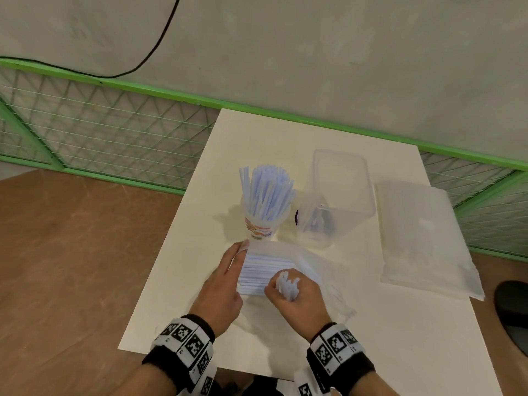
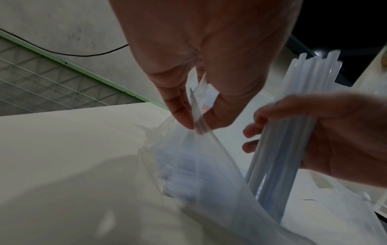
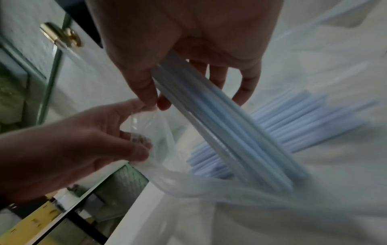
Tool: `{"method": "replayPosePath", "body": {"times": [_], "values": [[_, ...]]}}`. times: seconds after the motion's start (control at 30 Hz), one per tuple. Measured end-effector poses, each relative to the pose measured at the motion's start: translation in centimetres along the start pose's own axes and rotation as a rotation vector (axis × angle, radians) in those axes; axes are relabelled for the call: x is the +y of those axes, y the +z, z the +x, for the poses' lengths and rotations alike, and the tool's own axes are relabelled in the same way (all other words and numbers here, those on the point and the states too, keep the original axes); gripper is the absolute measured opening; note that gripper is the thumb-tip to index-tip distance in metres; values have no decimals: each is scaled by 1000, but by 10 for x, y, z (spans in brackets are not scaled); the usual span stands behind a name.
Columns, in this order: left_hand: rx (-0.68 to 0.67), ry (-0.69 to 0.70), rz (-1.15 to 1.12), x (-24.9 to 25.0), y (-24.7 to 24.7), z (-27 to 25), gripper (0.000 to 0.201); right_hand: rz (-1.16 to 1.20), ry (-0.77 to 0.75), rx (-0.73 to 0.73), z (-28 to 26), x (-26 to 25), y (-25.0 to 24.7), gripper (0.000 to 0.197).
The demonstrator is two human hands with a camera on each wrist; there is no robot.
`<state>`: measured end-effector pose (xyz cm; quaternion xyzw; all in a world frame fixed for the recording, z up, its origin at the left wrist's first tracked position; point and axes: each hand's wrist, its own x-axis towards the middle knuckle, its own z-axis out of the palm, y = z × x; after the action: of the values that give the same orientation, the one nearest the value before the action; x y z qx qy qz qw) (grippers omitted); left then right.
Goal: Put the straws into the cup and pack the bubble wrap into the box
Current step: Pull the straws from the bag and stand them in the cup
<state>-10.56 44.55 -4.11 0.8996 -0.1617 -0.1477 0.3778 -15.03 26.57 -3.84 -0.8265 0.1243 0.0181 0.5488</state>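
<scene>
Left hand (image 1: 220, 287) pinches the thin clear plastic bag (image 2: 201, 165) edge; right hand (image 1: 294, 298) grips a bundle of slender translucent straws (image 3: 226, 119).

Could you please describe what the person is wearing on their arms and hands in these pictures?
The hands are bare: no gloves or rings show on the left hand or the right hand. Each wrist carries a black band wrapped with white blocks printed with black square fiducial markers. No sleeves or cables are visible.
</scene>
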Motion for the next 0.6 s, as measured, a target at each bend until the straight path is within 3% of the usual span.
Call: {"method": "replayPosePath", "body": {"times": [0.17, 0.37, 0.6], "values": [[-5, 5, -5, -2, 0, -1, 105, 112, 63, 71, 0, 4, 0, 12], [1, 12, 2, -1, 0, 0, 103, 182, 4, 149, -1, -3, -1, 29], [2, 20, -6, -2, 0, 0, 102, -331, -92, 74, -2, -1, -21, 40]]}}
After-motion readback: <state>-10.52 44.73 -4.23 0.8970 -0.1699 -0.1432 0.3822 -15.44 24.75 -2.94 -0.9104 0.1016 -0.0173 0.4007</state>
